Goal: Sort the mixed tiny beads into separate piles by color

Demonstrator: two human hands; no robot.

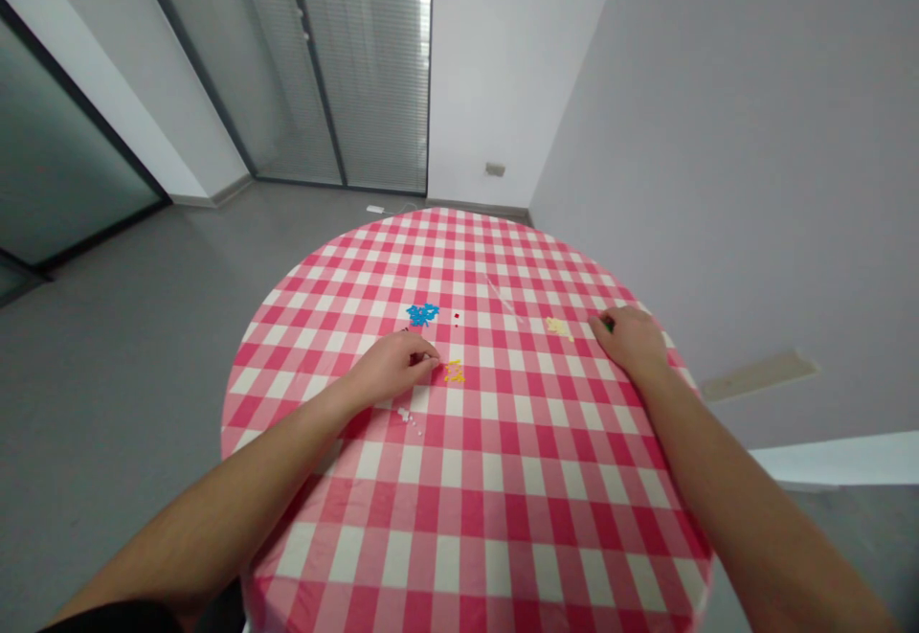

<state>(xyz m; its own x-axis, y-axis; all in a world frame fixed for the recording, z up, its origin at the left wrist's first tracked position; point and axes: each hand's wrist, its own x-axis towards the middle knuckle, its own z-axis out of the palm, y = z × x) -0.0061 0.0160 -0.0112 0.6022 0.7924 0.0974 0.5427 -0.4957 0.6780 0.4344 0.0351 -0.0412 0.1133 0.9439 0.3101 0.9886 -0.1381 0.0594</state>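
Note:
My left hand (398, 363) rests on the tablecloth with its fingers curled and thumb and fingertips pressed together. Anything in that pinch is too small to make out. Just right of its fingertips lie small yellow pieces (455, 372). Behind it is a heap of blue pieces (422, 314), and nearer to me are scattered white bits (406, 416). At the right table edge my right hand (636, 338) is closed, palm down. Something small and green (609, 325) shows at its curled fingers, mostly hidden. Pale yellow pieces (558, 327) lie left of it.
A red-and-white checked tablecloth (495, 518) covers the round table. A tiny red piece (457, 316) lies right of the blue heap. A clear thin strip (504, 298) lies farther back. A wall (775, 183) stands close on the right, and glass panels (359, 68) are behind.

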